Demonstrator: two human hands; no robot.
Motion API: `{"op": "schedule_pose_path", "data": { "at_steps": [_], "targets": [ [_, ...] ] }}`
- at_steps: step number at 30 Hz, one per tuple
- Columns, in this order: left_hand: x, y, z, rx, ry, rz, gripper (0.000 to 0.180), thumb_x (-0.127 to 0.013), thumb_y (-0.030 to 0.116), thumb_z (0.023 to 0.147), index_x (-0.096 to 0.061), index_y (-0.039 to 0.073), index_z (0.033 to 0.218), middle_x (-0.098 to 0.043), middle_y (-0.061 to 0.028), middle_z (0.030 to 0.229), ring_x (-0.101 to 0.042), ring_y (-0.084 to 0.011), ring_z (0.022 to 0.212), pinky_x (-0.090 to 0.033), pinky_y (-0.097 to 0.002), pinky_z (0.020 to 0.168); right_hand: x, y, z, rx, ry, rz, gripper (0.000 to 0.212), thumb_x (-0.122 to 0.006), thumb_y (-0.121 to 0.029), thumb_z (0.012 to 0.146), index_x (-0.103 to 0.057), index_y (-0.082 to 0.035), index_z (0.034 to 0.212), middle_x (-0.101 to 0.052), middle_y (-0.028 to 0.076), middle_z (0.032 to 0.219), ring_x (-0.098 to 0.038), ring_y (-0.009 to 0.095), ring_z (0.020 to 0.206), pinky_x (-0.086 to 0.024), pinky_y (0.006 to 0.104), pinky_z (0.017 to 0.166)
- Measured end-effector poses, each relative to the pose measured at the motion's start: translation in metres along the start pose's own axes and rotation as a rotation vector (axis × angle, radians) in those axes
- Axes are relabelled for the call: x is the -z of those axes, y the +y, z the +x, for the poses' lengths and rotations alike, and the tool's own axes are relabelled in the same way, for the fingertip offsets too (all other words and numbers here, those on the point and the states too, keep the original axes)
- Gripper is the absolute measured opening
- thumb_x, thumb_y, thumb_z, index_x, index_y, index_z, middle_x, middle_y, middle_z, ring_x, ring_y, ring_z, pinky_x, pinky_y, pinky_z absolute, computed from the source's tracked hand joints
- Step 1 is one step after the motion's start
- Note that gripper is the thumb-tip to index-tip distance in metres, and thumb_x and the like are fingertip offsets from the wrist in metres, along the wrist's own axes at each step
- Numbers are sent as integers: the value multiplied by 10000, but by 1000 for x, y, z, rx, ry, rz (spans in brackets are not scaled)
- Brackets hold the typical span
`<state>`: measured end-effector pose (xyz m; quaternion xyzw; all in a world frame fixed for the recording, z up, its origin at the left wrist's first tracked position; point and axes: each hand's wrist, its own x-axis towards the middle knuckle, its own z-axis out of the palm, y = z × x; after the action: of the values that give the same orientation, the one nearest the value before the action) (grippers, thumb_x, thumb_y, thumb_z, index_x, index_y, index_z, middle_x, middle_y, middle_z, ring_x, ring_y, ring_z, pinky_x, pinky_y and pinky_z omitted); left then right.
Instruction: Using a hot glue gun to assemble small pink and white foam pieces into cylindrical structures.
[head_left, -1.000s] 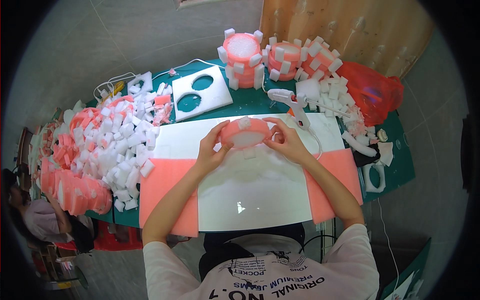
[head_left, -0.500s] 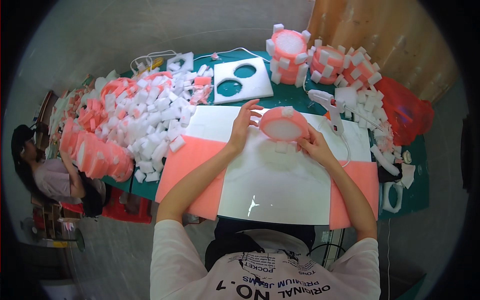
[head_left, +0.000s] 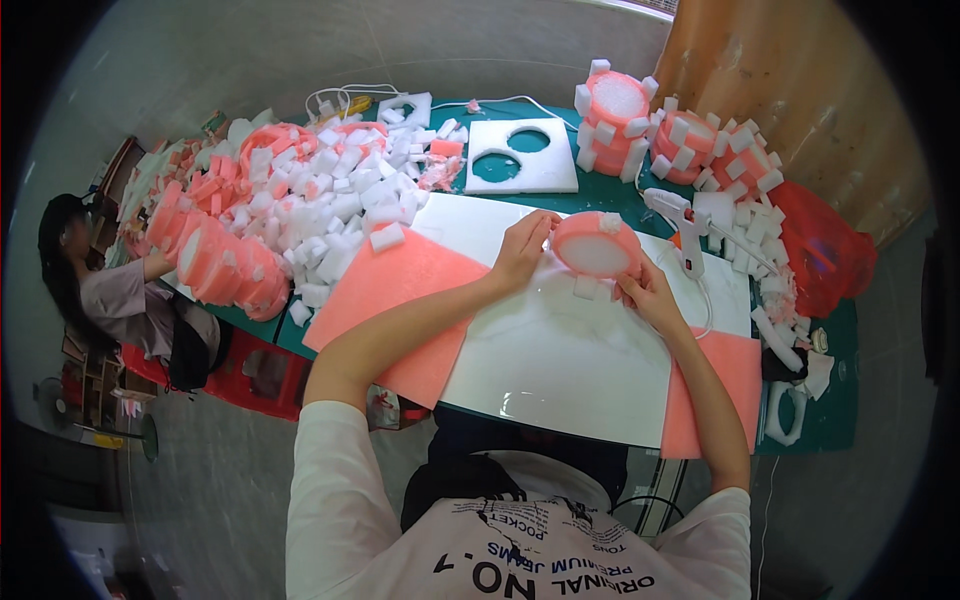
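Observation:
A round foam piece (head_left: 592,256), with a pink ring and white centre, is tilted up over the white board. Small white foam blocks stick to its rim at top right and at the bottom. My right hand (head_left: 650,298) grips its lower right edge between thumb and fingers. My left hand (head_left: 525,247) is closed, its fingertips against the left rim; whether a small block is also between those fingers is hidden. Right of the piece lies a white glue gun (head_left: 680,222) with its cord.
White foam blocks (head_left: 335,205) are heaped at left beside pink foam rings (head_left: 235,272). A white sheet with two holes (head_left: 522,185) lies behind. Finished-looking stacks (head_left: 612,125) and a red bag (head_left: 822,240) stand at right. Pink sheets (head_left: 400,310) flank the white board (head_left: 560,370). Another person (head_left: 130,300) sits far left.
My left hand's fingers have gone from spread apart to closed at the foam piece's left rim. My right hand keeps its hold. The whole view has shifted slightly.

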<state>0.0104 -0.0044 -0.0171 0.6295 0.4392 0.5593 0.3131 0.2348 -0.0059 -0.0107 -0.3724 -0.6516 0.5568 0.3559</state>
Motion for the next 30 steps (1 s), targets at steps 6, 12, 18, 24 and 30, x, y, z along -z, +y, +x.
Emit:
{"op": "schedule_pose_path", "data": {
  "at_steps": [6,12,18,24,30],
  "targets": [
    [-1,-5,0,72,45,-86,265,-368,203,899,-555,17,902,-569,-56,747,-509,-109,671,-400,-239,554,5,5,0,0,-31,-28,451,-527,-128,859,-362,-53,1273,-553,17,646,-481,53,527,-361,183,462],
    [2,-5,3,137,89,-176,271,-362,230,910,-547,33,911,-564,-35,729,-495,-82,645,-395,-217,528,4,1,0,-8,-34,-14,473,-524,-124,861,-339,-59,1291,-554,18,651,-484,57,528,-364,184,464],
    [17,13,5,150,14,-113,197,-479,183,856,-535,43,982,-576,-66,789,-546,-130,725,-432,-244,596,1,2,0,-20,-25,-35,474,-526,-121,858,-343,-65,1291,-554,19,642,-483,60,520,-370,185,470],
    [91,84,-39,-177,-48,980,362,-632,204,738,-529,93,1066,-508,-133,1068,-474,-290,1003,-395,-391,827,-3,-3,1,-18,-33,-31,404,-528,-138,857,-400,-58,1232,-552,18,625,-471,56,507,-364,187,465],
    [141,99,-113,264,166,1359,582,-675,381,679,-472,108,1151,-473,-144,1054,-445,-304,994,-375,-431,808,7,5,-1,-29,13,-59,336,-526,-158,860,-437,-62,1170,-554,14,607,-457,58,484,-355,191,462]
  ]
}}
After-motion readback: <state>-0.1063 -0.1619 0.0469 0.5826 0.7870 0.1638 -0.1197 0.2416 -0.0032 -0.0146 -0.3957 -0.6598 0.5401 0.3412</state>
